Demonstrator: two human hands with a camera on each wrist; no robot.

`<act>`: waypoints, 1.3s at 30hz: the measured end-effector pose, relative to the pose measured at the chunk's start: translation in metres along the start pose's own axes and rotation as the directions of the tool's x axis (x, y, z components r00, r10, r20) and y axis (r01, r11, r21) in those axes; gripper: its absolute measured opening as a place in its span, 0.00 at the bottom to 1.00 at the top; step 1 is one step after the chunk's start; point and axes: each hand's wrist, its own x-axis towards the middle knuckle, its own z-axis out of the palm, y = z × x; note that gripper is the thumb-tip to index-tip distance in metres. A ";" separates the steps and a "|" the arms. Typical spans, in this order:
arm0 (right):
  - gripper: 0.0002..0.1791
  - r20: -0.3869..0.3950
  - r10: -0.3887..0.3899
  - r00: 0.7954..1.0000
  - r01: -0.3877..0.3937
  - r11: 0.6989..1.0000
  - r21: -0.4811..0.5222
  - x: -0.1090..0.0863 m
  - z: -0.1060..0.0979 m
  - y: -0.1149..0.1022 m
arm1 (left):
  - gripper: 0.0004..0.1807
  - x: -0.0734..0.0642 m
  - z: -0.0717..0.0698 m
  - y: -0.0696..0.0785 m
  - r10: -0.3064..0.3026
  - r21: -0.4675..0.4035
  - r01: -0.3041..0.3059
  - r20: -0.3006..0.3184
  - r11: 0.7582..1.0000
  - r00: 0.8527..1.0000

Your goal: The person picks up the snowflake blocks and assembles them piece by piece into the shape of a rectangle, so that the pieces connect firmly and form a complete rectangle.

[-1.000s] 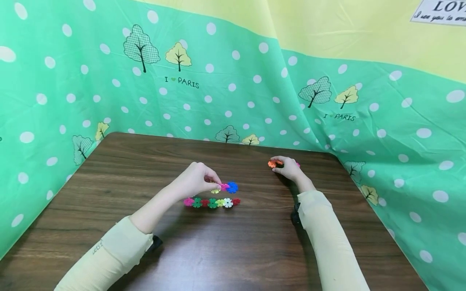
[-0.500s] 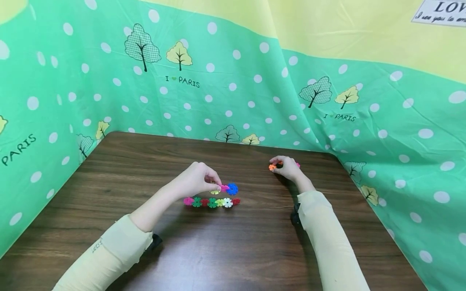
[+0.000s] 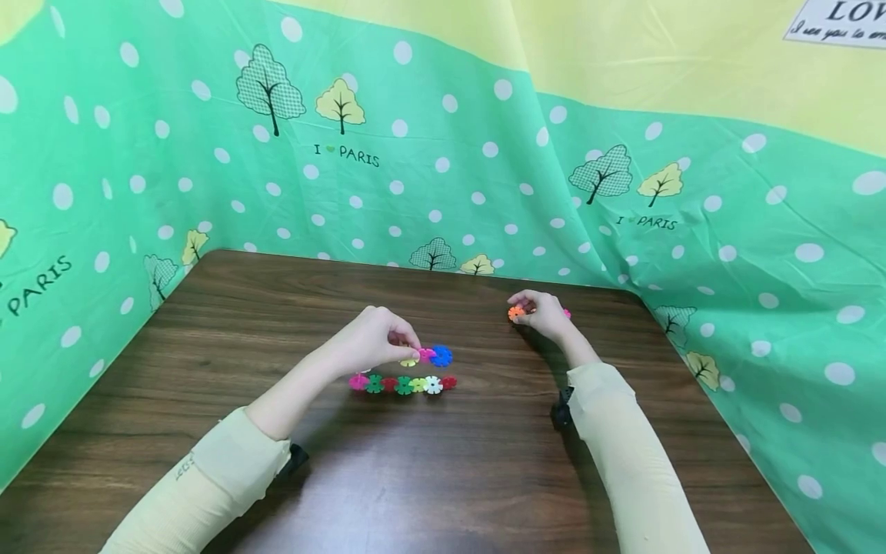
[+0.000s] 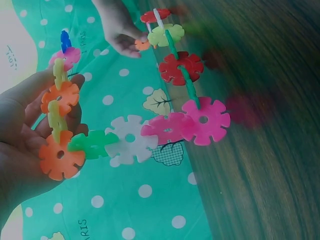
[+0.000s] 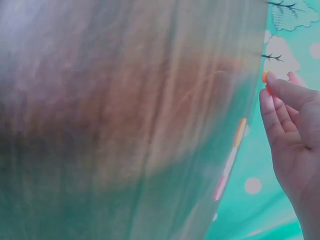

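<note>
My left hand [image 3: 374,338] pinches a long chain of interlocking flower discs [image 4: 131,140] between thumb and fingers. The chain bends in a U: a blue disc [image 3: 441,356] ends the held side, while a lower row of pink, green, red, yellow and white discs runs close over the table. At the far right, my right hand [image 3: 547,315] pinches an orange flower disc [image 3: 515,313] at its fingertips. Beside that hand, a pink disc [image 3: 567,314] shows on the table, mostly hidden behind the palm.
In the right wrist view, a flat row of orange, white and pink discs [image 5: 231,159] lies near the edge of the brown wooden table [image 3: 443,477]. A green polka-dot curtain [image 3: 443,185] hangs along the table's back and sides.
My right hand has shifted slightly up and left with the orange disc, which now faces the head camera more. The left hand stays in place, its chain's blue end bobbing slightly.
</note>
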 end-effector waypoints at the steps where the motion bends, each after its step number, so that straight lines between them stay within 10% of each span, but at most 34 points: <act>1: 0.18 -0.007 -0.004 1.000 0.004 1.000 0.004 0.000 -0.001 -0.002 | 0.02 0.000 0.000 0.000 0.001 0.000 -0.001 -0.001 1.000 1.000; 39: 0.12 -0.126 -0.156 0.980 0.182 0.957 0.227 -0.048 0.000 -0.108 | 0.03 0.001 0.002 -0.001 -0.041 -0.027 0.038 -0.118 0.999 0.992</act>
